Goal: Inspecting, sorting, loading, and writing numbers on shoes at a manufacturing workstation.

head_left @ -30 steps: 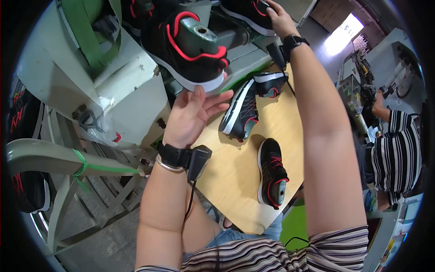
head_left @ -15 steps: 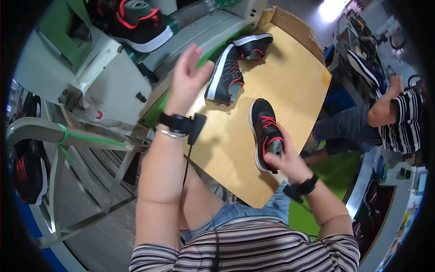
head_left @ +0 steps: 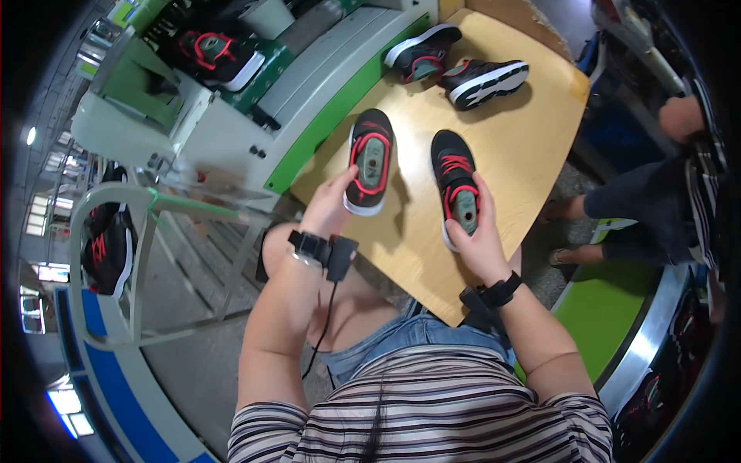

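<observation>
My left hand (head_left: 330, 204) grips the heel end of a black sneaker (head_left: 380, 133) with red trim and a white sole. It is held over the left side of a wooden tabletop (head_left: 417, 266), its opening towards me. Around the heel of a second sneaker (head_left: 448, 147), with red laces, my right hand (head_left: 485, 243) is closed. A grey-green shoe last with a hole fills each of these shoes. At the table's far end, another sneaker (head_left: 424, 54) lies beside a sneaker tipped on its side (head_left: 490, 83), its patterned sole partly showing.
Left of the table runs a grey and green machine (head_left: 309, 85) bearing another sneaker (head_left: 224, 58). A metal tube frame (head_left: 143, 262) stands at lower left, with more shoes (head_left: 108, 247) beyond. A cardboard edge (head_left: 540, 23) borders the table's far end. A co-worker's legs (head_left: 633, 193) are at right.
My left hand, empty and raised before, has come lower and now holds a sneaker. My right hand still grips its sneaker. The view has shifted, and the two far shoes lie differently.
</observation>
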